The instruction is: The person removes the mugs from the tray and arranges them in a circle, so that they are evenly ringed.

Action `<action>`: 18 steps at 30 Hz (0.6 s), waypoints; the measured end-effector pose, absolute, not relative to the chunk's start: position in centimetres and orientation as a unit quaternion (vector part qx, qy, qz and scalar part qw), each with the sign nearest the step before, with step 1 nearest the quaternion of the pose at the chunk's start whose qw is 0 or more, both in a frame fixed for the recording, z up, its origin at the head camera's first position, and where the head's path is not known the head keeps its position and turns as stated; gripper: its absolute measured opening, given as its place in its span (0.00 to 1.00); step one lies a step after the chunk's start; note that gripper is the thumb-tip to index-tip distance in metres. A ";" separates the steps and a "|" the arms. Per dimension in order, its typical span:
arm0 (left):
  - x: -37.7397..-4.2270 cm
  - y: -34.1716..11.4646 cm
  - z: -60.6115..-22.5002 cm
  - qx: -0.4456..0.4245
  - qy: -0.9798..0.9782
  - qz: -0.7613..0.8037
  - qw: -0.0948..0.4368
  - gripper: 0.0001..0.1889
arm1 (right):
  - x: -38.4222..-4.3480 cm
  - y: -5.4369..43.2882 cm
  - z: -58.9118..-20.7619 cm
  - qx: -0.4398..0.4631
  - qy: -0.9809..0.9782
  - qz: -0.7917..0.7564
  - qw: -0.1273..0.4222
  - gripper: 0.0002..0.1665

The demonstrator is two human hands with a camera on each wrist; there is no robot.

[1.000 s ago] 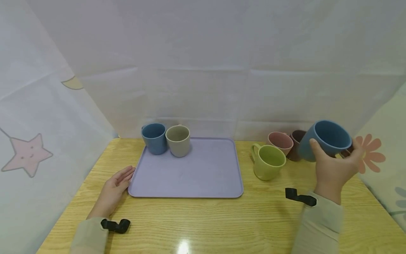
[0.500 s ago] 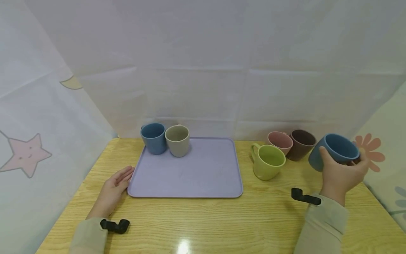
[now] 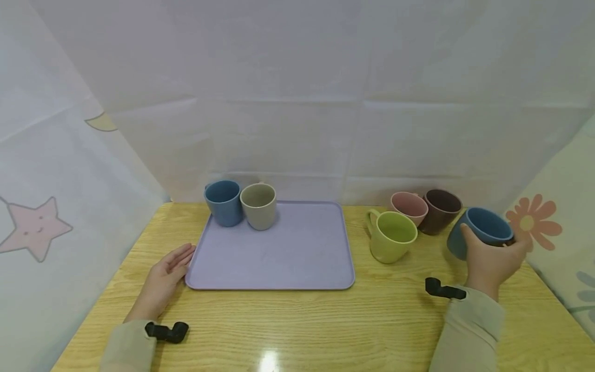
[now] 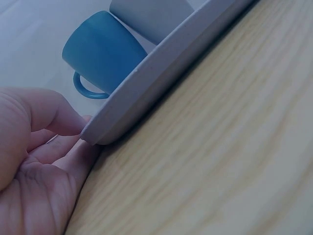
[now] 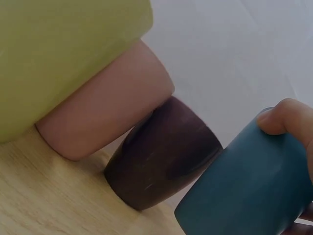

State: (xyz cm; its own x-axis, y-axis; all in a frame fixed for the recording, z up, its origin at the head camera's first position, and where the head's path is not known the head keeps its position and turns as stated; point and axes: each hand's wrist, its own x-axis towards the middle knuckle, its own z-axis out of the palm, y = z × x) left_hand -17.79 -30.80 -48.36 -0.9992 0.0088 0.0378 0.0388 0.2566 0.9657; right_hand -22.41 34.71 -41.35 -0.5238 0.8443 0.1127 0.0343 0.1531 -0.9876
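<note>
In the head view my right hand grips a blue mug by its sides at the right of the table. The mug's mouth faces up, slightly tilted. In the right wrist view the thumb presses near the blue mug's rim, close to a dark brown mug. My left hand is at the left edge of a lilac tray. The left wrist view shows its thumb at the tray's rim, with fingers partly hidden behind it. Another blue mug and a grey-beige mug stand on the tray.
A green mug, a pink mug and the dark brown mug stand close together right of the tray on the wooden table. White cloth hangs behind. Patterned cloth borders both sides.
The right hand has lowered the blue mug toward the table, first moving right, then slightly back left, uncovering the dark brown mug. The left hand stays at the tray edge.
</note>
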 end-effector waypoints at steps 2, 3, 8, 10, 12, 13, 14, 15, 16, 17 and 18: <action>-17.7 -30.8 -48.3 -0.015 -0.793 -0.609 0.012 0.28 | -22.5 34.8 -41.7 -0.337 -0.681 0.549 0.348 0.59; -17.7 -30.8 -48.3 -0.015 -0.794 -0.608 0.011 0.28 | -22.5 34.8 -41.9 -0.341 -0.686 0.544 0.341 0.59; -17.6 -30.9 -48.6 -0.017 -0.794 -0.608 0.010 0.28 | -22.8 34.7 -42.7 -0.339 -0.699 0.537 0.328 0.61; -17.6 -31.0 -48.6 -0.018 -0.794 -0.608 0.010 0.28 | -23.0 34.5 -42.9 -0.332 -0.702 0.533 0.336 0.61; -17.7 -31.0 -48.6 -0.019 -0.795 -0.606 0.009 0.28 | -23.2 34.4 -43.1 -0.328 -0.704 0.529 0.341 0.60; -17.8 -31.0 -48.6 -0.019 -0.796 -0.604 0.008 0.28 | -23.3 34.4 -43.2 -0.328 -0.705 0.527 0.343 0.60; -17.8 -31.0 -48.6 -0.018 -0.797 -0.603 0.008 0.28 | -23.3 34.4 -43.3 -0.327 -0.706 0.526 0.345 0.59; -17.8 -31.0 -48.5 -0.017 -0.799 -0.601 0.007 0.28 | -23.3 34.4 -43.3 -0.326 -0.707 0.524 0.345 0.59; -17.9 -31.0 -48.5 -0.015 -0.800 -0.599 0.007 0.28 | -23.3 34.4 -43.4 -0.326 -0.709 0.522 0.345 0.59; -17.9 -31.0 -48.4 -0.014 -0.801 -0.599 0.005 0.29 | -23.3 34.4 -43.5 -0.327 -0.710 0.519 0.346 0.59; -17.9 -31.0 -48.4 -0.014 -0.801 -0.599 0.005 0.29 | -23.3 34.4 -43.6 -0.327 -0.710 0.518 0.348 0.59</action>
